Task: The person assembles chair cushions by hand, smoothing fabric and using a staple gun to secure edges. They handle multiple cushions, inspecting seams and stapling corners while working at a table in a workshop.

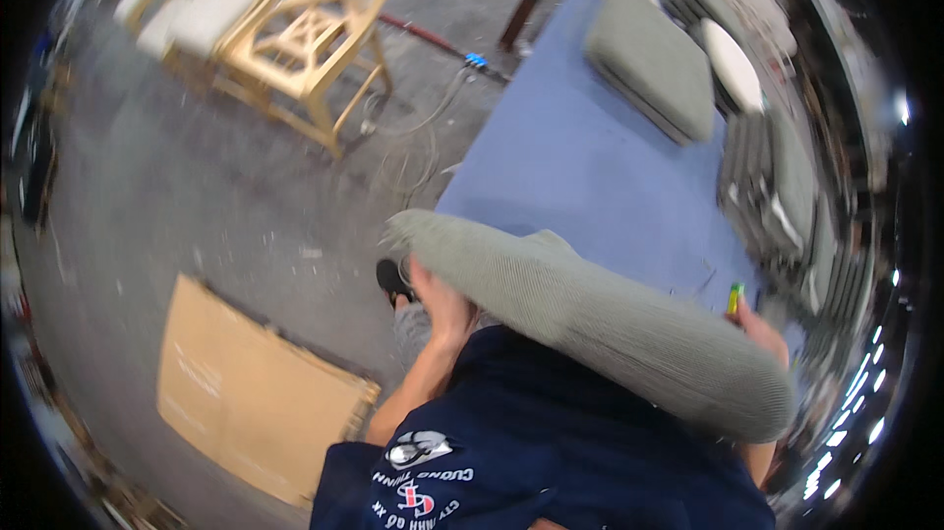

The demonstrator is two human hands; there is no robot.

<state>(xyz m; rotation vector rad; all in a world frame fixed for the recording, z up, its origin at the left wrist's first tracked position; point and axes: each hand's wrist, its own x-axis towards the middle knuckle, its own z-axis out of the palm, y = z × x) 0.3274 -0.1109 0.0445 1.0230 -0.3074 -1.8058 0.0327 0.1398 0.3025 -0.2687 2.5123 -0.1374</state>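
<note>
I hold a long grey-green ribbed cushion [590,319] in front of my chest, tilted down to the right over the near edge of a blue-covered table [580,176]. My left hand [441,306] grips its left end from underneath. My right hand [762,325] holds its right end, with a small yellow-green object [735,298] poking up beside the fingers. A second grey-green cushion [651,63] lies flat at the table's far end.
Stacked grey cushions [782,191] and white pads [733,63] line the table's right side. A wooden chair frame [300,38] with pale cushions stands far left on the concrete floor. Flat cardboard [246,387] lies near left. Cables [423,117] run across the floor.
</note>
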